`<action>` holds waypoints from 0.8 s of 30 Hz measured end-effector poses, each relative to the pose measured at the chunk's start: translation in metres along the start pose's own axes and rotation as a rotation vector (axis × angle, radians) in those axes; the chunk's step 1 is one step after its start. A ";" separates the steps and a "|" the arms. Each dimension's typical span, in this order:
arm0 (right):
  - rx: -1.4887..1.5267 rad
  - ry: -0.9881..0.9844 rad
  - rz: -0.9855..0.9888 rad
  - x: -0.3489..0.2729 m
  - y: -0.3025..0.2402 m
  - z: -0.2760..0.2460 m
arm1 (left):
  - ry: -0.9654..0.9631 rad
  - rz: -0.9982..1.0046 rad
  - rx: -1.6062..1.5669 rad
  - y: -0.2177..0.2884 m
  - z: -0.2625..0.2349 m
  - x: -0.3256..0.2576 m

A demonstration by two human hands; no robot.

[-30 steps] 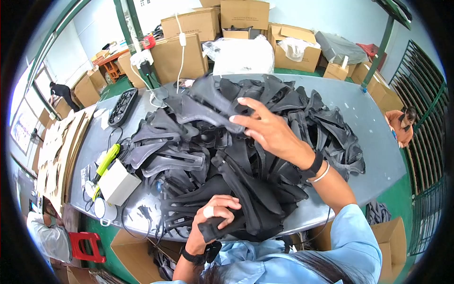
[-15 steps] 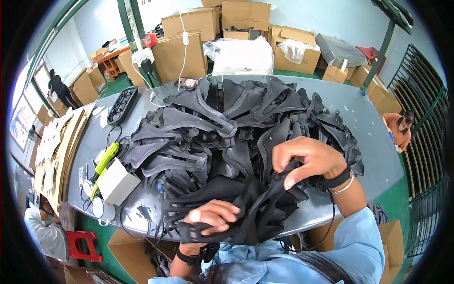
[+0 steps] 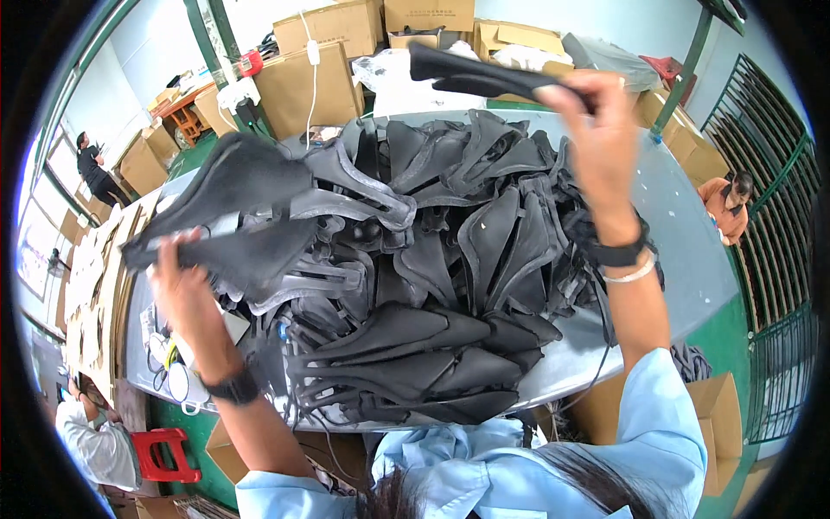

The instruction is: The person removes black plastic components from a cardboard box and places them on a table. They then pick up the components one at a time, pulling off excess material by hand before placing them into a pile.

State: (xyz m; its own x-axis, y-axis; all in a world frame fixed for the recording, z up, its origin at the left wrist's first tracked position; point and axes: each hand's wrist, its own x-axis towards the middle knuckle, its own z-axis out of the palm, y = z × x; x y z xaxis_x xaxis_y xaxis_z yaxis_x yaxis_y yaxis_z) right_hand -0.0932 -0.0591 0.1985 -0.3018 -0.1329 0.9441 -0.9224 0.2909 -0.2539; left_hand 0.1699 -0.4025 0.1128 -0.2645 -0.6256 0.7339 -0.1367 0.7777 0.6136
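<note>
My left hand [image 3: 183,298], raised over the left side of the table, grips a wide black saddle-shaped cover [image 3: 238,186]; it is a little blurred. High at the right, my right hand [image 3: 598,121] pinches a second, folded black cover [image 3: 471,71] by one end, its other end pointing left. Both covers are lifted above a heap of similar black covers [image 3: 424,268], some with grey edges and long slots down the middle. Closest to me lies a row of black covers [image 3: 389,333] stacked on their sides.
Under the heap is a grey table [image 3: 683,233]. Flattened cardboard [image 3: 91,320] leans along its left side. Cartons [image 3: 324,91] stand behind, and an open carton [image 3: 713,424] is at lower right. A green post [image 3: 683,78] rises at the far right. Other people are seated and standing around.
Both hands have risen and spread apart from the near edge, each now with a black cover. The near row of covers, earlier partly hidden by my hands, is now in plain view.
</note>
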 end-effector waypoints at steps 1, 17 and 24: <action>0.059 -0.104 -0.092 -0.009 0.004 0.014 | -0.130 -0.064 0.076 -0.001 0.019 0.005; 0.782 -1.243 -0.161 -0.126 -0.128 0.105 | -0.302 -0.666 -0.256 -0.001 -0.063 -0.115; 0.918 -1.740 -0.170 -0.172 -0.171 0.205 | -0.303 -0.773 -0.192 0.027 -0.073 -0.190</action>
State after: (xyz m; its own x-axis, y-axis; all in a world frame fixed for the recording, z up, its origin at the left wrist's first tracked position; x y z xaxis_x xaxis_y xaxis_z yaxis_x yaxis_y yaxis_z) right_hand 0.0675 -0.2804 0.0361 0.4453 -0.8918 -0.0802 -0.6152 -0.2396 -0.7511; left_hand 0.2867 -0.2668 0.0111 -0.4115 -0.9114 -0.0042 -0.2266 0.0979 0.9691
